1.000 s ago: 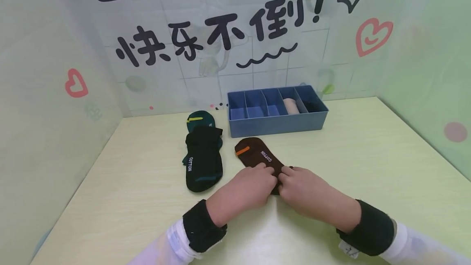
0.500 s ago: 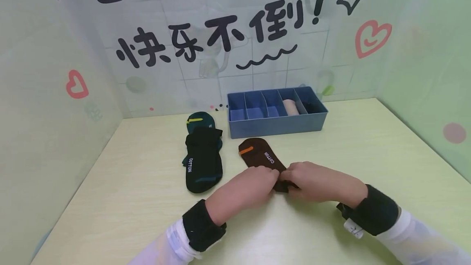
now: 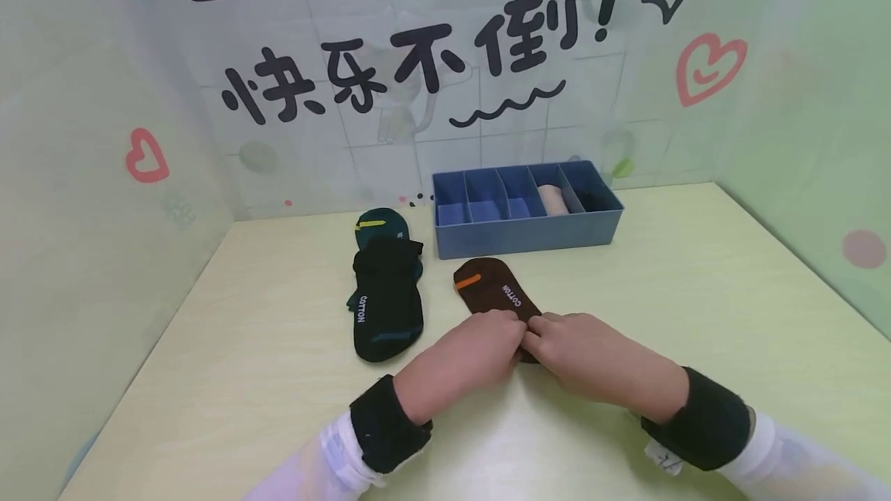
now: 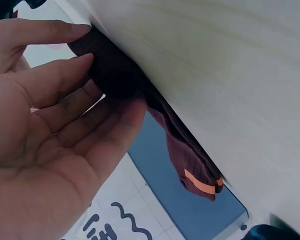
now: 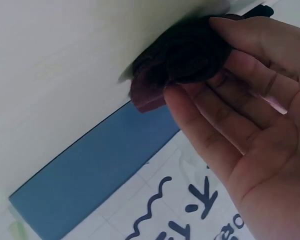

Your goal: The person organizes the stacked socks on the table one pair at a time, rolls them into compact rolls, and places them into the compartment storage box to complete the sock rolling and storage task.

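Note:
A pair of brown socks (image 3: 490,282), with an orange stripe and COTTON lettering, lies on the table. Two layers show edge-on in the left wrist view, where the near end of the socks (image 4: 115,75) is a thick, dark roll. My left hand (image 3: 480,346) pinches that end between thumb and fingers. Close beside it, fingertips nearly meeting, my right hand (image 3: 585,350) grips the other side of the roll (image 5: 195,57). In the head view the hands hide most of the rolled end. To the left lie black socks (image 3: 387,304) over dark green socks (image 3: 381,224).
Behind the brown socks stands a blue divided box (image 3: 522,236). A pale pink rolled item (image 3: 552,199) and a dark item (image 3: 590,201) sit in its right compartments. The printed back wall (image 3: 313,161) rises close behind the box.
The brown socks have shifted slightly right, and their near end is gathered shorter. My right hand lifted and turned outward, then came back against the left. The black socks and box stay put.

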`<state>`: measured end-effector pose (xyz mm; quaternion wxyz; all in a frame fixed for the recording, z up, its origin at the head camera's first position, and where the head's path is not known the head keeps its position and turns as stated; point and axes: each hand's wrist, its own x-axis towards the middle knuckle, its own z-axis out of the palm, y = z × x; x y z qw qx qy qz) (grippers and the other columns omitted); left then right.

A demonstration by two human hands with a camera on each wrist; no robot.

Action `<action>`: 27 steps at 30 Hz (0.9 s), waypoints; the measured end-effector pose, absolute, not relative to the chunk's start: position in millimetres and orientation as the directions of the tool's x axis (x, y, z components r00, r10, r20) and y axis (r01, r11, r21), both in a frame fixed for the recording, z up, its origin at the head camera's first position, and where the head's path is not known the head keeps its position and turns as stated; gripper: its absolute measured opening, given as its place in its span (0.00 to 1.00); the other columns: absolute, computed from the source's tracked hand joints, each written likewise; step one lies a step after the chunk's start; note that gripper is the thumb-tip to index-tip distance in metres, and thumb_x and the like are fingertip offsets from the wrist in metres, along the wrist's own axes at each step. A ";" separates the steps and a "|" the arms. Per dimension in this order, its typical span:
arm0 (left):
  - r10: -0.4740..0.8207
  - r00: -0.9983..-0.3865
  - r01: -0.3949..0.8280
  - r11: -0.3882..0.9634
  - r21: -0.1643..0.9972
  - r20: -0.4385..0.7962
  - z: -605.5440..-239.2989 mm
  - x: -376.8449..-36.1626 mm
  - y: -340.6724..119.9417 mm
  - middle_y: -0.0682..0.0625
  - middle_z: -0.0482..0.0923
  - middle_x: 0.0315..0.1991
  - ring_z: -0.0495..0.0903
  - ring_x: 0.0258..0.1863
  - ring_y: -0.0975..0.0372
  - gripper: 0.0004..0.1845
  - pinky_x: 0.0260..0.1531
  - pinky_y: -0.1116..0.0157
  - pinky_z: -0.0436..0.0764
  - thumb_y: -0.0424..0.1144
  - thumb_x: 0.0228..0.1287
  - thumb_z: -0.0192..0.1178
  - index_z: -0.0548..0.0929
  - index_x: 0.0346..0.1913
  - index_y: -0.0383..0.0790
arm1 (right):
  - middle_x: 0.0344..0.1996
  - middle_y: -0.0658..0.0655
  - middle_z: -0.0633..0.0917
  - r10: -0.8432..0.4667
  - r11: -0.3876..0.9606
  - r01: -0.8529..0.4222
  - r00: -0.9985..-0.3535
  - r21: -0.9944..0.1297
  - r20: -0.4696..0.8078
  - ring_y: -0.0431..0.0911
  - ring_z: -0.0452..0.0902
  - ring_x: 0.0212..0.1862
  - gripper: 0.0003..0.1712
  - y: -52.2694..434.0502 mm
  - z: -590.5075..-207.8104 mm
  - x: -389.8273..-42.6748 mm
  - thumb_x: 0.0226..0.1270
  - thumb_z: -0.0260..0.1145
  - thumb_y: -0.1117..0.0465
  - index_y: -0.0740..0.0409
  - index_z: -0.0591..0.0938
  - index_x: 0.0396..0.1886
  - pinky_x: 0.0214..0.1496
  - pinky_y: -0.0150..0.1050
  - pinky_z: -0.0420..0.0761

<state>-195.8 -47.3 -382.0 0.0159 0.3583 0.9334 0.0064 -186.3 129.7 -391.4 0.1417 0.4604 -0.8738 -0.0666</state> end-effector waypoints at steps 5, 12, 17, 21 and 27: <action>0.696 -0.714 0.692 0.718 0.071 -0.074 -382.3 -201.1 -53.0 0.51 0.75 0.43 0.77 0.36 0.64 0.09 0.40 0.72 0.77 0.42 0.64 0.64 0.84 0.45 0.43 | 0.30 0.47 0.79 -0.820 0.572 -0.807 -0.558 0.143 0.132 0.41 0.74 0.34 0.10 138.7 -391.0 -196.0 0.57 0.72 0.60 0.52 0.80 0.37 0.39 0.38 0.79; 0.739 -0.644 0.713 0.673 0.193 -0.197 -375.9 -210.2 -63.6 0.56 0.77 0.47 0.76 0.42 0.68 0.13 0.48 0.73 0.76 0.37 0.63 0.65 0.83 0.50 0.46 | 0.38 0.45 0.78 -0.830 0.546 -0.815 -0.558 -0.191 0.006 0.38 0.73 0.43 0.07 151.1 -386.7 -210.4 0.66 0.64 0.65 0.50 0.79 0.42 0.47 0.34 0.78; 0.745 -0.627 0.709 0.667 0.230 -0.228 -373.1 -211.2 -62.6 0.56 0.78 0.47 0.75 0.42 0.68 0.13 0.49 0.72 0.75 0.39 0.64 0.65 0.82 0.51 0.45 | 0.39 0.46 0.77 -0.838 0.527 -0.810 -0.545 -0.257 -0.003 0.37 0.74 0.41 0.10 154.6 -387.7 -214.6 0.67 0.63 0.69 0.49 0.78 0.42 0.45 0.33 0.79; 0.743 -0.630 0.716 0.669 0.200 -0.227 -374.0 -210.5 -60.8 0.55 0.78 0.49 0.75 0.47 0.64 0.14 0.52 0.71 0.75 0.43 0.67 0.63 0.82 0.52 0.45 | 0.38 0.47 0.74 -0.826 0.540 -0.811 -0.562 -0.226 0.044 0.37 0.73 0.39 0.11 155.1 -389.8 -216.6 0.65 0.65 0.69 0.47 0.81 0.40 0.41 0.31 0.78; 0.742 -0.639 0.738 0.666 0.111 -0.204 -377.1 -209.5 -61.0 0.53 0.77 0.55 0.75 0.54 0.62 0.16 0.56 0.69 0.75 0.46 0.70 0.59 0.82 0.56 0.46 | 0.34 0.45 0.77 -0.798 0.573 -0.810 -0.586 -0.126 0.139 0.36 0.75 0.36 0.09 153.0 -391.5 -218.3 0.61 0.71 0.66 0.46 0.88 0.36 0.38 0.30 0.79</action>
